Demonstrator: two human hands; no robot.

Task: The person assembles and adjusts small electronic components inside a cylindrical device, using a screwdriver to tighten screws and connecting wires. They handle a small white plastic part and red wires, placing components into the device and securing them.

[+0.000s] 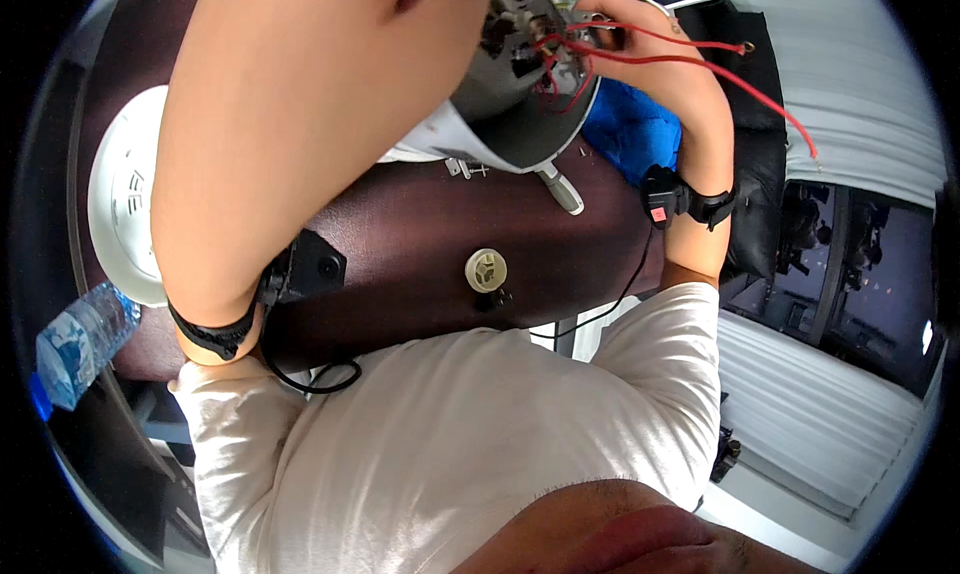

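Observation:
A white-rimmed appliance housing [520,139] with a dark, shiny inside is tilted towards me at the top middle. Wiring and small parts show within it, and two long red wires [700,62] trail out to the right, one tipped with a ring terminal. My right hand [625,29] curls its fingers at the housing's right side, close to the wire roots, and grips it. My left forearm [320,104] rises along the housing's left side and leaves the picture at the top, with its hand out of sight.
On the dark red table [400,244] lie a grey-white tool handle [562,191], small metal pieces [465,168] and a round cream part [487,270]. A blue bag or cloth [630,129] sits behind. At left are a white round cover [125,194] and a water bottle [88,344].

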